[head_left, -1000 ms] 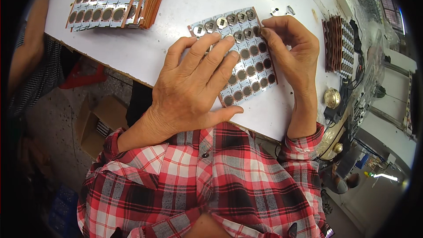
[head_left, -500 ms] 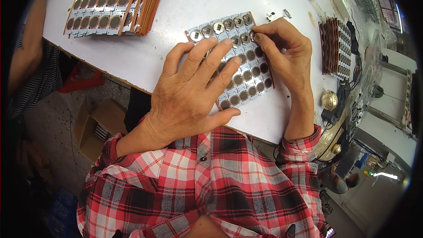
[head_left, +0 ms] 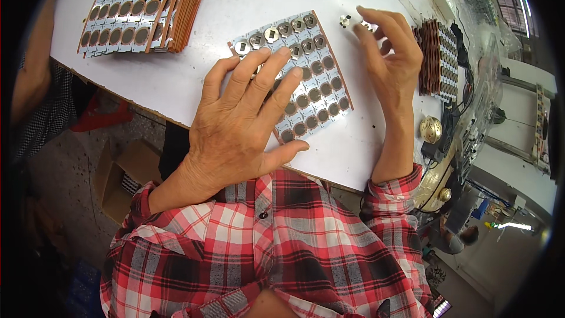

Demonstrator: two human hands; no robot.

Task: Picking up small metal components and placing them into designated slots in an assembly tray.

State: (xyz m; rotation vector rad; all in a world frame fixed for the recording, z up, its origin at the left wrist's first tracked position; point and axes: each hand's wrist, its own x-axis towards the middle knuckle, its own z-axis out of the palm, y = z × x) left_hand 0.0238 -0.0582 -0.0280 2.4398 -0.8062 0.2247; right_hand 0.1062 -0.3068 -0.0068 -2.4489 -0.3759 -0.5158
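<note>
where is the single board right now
In the head view, the single board lies near the centre on the white table, partly under the left hand and left of the right hand.

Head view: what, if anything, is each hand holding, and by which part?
Left hand lies spread on the left side of the white dark-disced panel, not gripping; right hand, thumb and forefinger apart, shows nothing held.

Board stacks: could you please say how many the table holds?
2: the left stack, at upper left, and the right stack, right of the right hand. Others may lie outside the picture.
</note>
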